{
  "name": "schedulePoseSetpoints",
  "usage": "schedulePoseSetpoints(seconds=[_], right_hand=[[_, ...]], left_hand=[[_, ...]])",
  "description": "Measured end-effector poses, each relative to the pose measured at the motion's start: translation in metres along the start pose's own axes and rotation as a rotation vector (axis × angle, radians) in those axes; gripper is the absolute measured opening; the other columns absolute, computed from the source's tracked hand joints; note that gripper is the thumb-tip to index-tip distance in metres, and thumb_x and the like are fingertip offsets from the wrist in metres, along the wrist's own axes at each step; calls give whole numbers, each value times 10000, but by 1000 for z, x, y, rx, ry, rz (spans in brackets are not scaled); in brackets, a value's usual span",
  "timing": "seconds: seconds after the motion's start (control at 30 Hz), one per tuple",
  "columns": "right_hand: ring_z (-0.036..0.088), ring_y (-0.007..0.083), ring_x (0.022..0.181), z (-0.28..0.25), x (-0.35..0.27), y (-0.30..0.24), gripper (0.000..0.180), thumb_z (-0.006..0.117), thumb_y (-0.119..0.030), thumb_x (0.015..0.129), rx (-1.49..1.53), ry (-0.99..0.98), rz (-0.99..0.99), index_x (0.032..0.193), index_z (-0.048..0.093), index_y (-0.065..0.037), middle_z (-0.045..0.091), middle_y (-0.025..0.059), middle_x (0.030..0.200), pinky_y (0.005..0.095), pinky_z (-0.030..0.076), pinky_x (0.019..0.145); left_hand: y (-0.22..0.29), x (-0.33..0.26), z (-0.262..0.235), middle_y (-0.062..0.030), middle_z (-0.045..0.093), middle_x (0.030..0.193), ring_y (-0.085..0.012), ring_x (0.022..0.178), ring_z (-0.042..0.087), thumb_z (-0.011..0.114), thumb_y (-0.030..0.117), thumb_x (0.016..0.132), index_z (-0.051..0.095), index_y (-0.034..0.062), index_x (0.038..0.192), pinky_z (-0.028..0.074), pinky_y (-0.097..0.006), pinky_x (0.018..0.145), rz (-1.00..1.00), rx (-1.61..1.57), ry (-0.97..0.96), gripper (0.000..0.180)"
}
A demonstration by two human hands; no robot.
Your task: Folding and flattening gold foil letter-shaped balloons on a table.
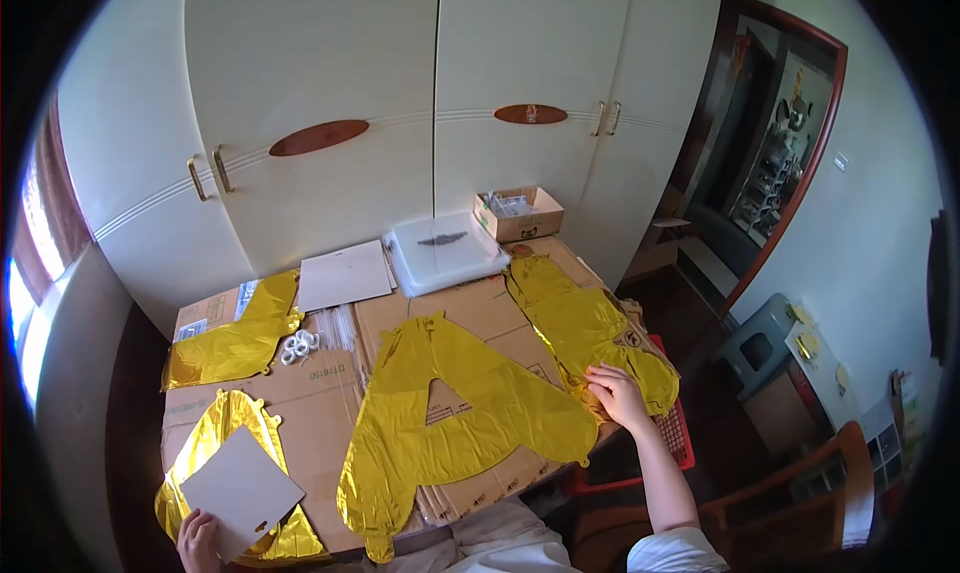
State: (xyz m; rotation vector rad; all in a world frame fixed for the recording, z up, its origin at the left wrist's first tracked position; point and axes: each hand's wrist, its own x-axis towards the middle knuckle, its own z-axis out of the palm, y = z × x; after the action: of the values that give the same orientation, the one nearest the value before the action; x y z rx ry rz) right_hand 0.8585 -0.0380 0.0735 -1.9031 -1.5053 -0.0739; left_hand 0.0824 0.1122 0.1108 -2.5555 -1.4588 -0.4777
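A flat gold letter A foil balloon (490,413) lies across the middle of the table. At its right leg, my right hand (617,393) has its fingers together, pinching at the gold foil there; the fingertips are partly hidden. Beneath and beyond that hand lie more gold foil balloons (575,313) in a crumpled layer. At the lower left, my left hand (198,541) holds a grey card (243,493) by its left edge, fingers on top. The card, with a small cut-out near one corner, rests tilted over another gold foil balloon (225,413).
Flattened cardboard (330,383) covers the table. White tape rolls (299,347) sit beside clear straws (335,328). Behind are grey cards (345,276), a white plastic bin (445,258) and a small carton (520,213). A wooden chair (850,473) and red basket (680,433) stand right.
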Motion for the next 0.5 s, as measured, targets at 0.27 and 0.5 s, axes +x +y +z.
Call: schedulePoseSetpoints(seconds=[0.27,0.5], right_hand=[[669,179,767,-7,12,13,219,645,-185,912,291,97,397,963,688,23,717,110,900,284,493,694],[521,51,762,-15,33,34,184,584,-148,957,540,-5,488,948,675,12,620,-36,806,230,419,699]], left_hand=[[48,67,-25,-148,673,992,-374,1051,600,610,-47,670,667,17,921,497,-457,866,172,-77,82,265],[263,223,-23,-102,678,1125,-284,1156,589,619,31,763,710,69,1010,458,-453,999,747,-345,23,266]])
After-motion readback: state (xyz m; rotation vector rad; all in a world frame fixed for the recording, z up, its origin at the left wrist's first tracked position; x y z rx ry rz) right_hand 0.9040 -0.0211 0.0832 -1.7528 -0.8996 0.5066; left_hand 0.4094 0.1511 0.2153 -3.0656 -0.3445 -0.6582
